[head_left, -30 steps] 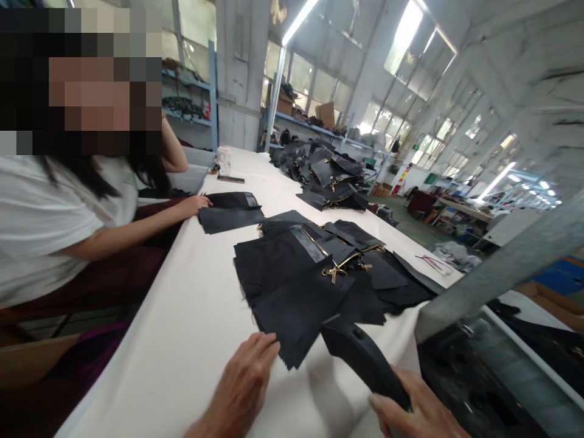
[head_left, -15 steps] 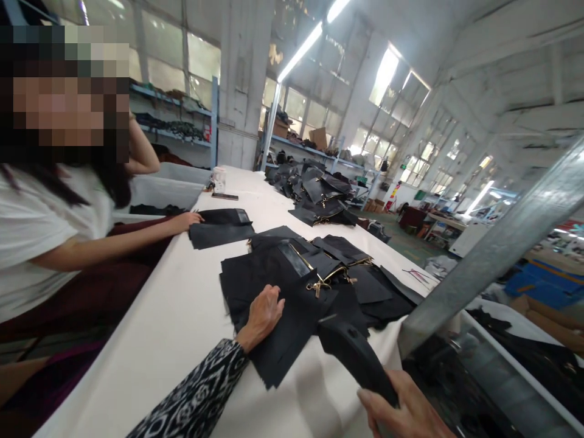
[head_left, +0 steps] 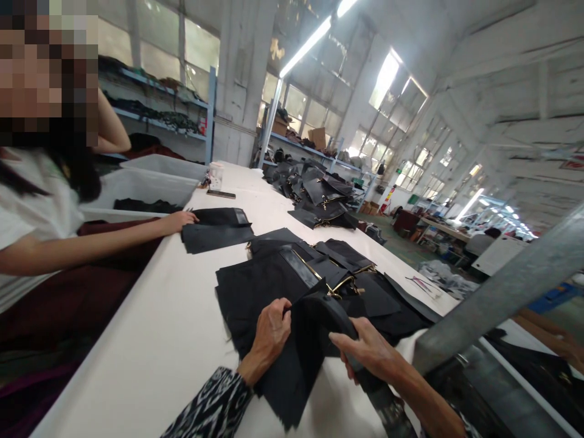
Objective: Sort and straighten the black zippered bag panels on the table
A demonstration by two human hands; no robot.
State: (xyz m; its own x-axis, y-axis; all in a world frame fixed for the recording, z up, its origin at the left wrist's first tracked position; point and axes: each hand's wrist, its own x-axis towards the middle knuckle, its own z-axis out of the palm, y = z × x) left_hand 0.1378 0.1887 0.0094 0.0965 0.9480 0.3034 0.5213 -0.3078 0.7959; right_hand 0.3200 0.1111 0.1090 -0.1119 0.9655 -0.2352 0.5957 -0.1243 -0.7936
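Observation:
A pile of black fabric pieces [head_left: 255, 283] lies on the white table in front of me, several with gold zips and metal pulls. My left hand [head_left: 272, 328] is closed at its near side, fingers pinching the edge of a black fabric piece [head_left: 298, 365] that hangs toward me. Wrapped round the handle of a black curved handheld tool [head_left: 340, 316] is my right hand [head_left: 367, 347]. The tool's head meets or overlaps the fabric just right of my left hand; its tip is hard to make out against the black.
A co-worker's hand [head_left: 180, 222] rests by a smaller black stack [head_left: 216, 230] on the left. Farther back lies a heap of black pieces [head_left: 314, 188]. A slanted metal post [head_left: 497, 286] stands close on my right. A phone [head_left: 221, 194] lies near the far end.
My right hand has brought the tool up and left onto the fabric. My left hand has gripped the fabric's edge and shifted slightly. The view has turned a little.

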